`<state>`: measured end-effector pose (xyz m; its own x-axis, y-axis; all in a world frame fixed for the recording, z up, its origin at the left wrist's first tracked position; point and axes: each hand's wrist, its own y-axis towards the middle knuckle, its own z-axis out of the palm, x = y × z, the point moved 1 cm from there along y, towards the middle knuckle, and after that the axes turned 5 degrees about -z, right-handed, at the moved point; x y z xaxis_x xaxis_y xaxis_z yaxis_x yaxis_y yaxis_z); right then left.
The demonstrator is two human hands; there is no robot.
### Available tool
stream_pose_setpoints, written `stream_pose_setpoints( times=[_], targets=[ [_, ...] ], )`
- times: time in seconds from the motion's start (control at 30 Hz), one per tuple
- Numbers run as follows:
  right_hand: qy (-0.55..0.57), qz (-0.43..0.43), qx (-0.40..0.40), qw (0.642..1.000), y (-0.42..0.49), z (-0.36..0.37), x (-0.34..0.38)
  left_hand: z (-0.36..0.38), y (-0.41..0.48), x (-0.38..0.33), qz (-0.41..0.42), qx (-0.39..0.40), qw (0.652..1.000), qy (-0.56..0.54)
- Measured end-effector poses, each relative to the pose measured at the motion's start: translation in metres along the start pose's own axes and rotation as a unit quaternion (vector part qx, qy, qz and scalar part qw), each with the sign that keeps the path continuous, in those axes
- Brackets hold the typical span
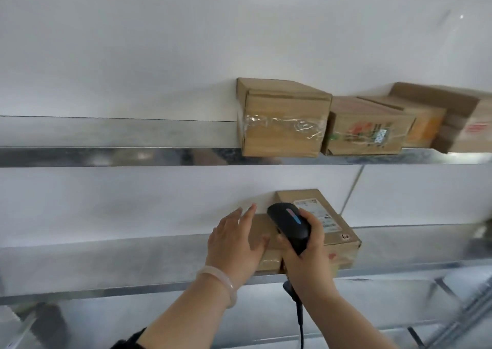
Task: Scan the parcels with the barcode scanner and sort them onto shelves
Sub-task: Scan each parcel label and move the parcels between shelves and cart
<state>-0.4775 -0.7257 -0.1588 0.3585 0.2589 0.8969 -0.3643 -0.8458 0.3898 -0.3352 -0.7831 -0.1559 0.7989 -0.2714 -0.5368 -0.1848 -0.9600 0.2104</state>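
A person's left grip [235,242] lies flat, fingers straight and spread, on the near left part of a cardboard parcel [343,238] that sits on the lower metal shelf [127,263]. Just beside it, the right grip [308,258] is curled tight round a black barcode scanner [290,226] held over the parcel's top. A white shipping label [318,213] shows just beyond the right grip. The scanner's cable [300,316] trails below that grip, and a pale bangle [222,282] circles the left wrist. Above both grips, a row of cardboard boxes [282,125] lines the upper shelf [127,157].
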Motion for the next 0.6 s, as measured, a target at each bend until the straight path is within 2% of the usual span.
stream_pose_setpoints(
  times=[0.4, 0.6],
  targets=[
    [-0.055, 0.042, -0.138, 0.988, 0.017, -0.049, -0.035, 0.071, 0.041, -0.029, 0.043, 0.119, 0.990, -0.061],
    [-0.053, 0.066, -0.127, 0.988, 0.031, -0.075, -0.045, 0.092, 0.051, -0.039, 0.007, 0.143, 0.986, -0.083]
  ],
)
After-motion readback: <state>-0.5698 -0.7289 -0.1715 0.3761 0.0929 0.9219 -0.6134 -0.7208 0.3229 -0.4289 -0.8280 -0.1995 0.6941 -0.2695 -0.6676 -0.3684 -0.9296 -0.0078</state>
